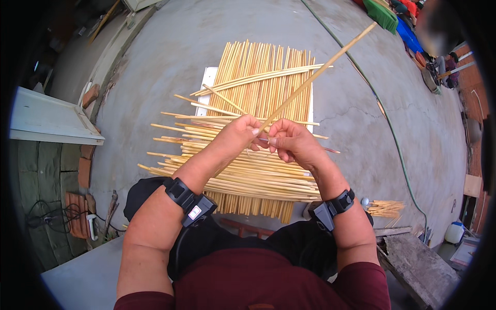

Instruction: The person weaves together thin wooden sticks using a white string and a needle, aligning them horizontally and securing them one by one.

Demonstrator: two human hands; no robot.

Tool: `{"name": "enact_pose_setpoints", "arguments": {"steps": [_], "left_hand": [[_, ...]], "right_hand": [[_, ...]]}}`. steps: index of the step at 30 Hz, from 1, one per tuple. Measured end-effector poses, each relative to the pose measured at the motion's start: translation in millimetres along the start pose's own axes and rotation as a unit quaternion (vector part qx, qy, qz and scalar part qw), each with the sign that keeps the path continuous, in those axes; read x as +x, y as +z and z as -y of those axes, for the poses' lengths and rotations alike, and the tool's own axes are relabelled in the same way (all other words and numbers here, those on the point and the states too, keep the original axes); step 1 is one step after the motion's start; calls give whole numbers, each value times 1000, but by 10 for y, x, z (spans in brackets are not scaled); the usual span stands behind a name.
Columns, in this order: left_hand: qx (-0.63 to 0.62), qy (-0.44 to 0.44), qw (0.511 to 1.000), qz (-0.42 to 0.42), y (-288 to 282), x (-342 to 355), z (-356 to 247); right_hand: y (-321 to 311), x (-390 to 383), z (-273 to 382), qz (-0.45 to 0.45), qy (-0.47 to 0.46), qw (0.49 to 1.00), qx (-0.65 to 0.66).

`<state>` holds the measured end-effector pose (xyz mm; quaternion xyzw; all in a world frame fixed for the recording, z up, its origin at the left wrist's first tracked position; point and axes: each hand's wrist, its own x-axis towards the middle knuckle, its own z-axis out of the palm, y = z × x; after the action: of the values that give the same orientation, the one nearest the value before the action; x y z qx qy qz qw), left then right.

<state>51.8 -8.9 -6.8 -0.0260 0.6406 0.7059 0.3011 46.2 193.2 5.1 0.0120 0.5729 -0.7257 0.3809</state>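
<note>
A long pale peeled stick (pixel 320 73) slants up to the far right, its lower end pinched between the thumb and fingers of my left hand (pixel 241 133). Close beside it, my right hand (pixel 292 142) is closed, thumb against fingers, at something thin and small by the stick's lower end; I cannot make out what it is. Both hands hover over a loose heap of similar sticks (pixel 248 178) lying crosswise. Under the heap, a layer of sticks (pixel 258 85) runs lengthwise, side by side. A few sticks (pixel 258 78) lie across the far part of that layer.
A white board (pixel 206 88) shows under the layer's left edge. A green hose (pixel 395 135) curves over the concrete floor on the right. A small pile of short sticks (pixel 385 208) lies near a wooden plank (pixel 421 263). At the left is a pale metal panel (pixel 57 116).
</note>
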Motion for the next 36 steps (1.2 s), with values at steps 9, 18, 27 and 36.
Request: {"name": "enact_pose_setpoints", "arguments": {"steps": [9, 18, 27, 36], "left_hand": [[-65, 119, 968, -210, -369, 179, -153], [-42, 117, 957, -261, -365, 241, -160], [-1, 117, 958, -263, -355, 297, -24], [13, 100, 950, -294, -418, 272, -54]], "right_hand": [[-508, -465, -31, -30, 107, 972, -206], [-1431, -1036, -184, -314, 48, 871, -375], [-1578, -1158, -104, -499, -186, 746, -400], [-1667, -1186, 126, -522, -260, 788, -199]]}}
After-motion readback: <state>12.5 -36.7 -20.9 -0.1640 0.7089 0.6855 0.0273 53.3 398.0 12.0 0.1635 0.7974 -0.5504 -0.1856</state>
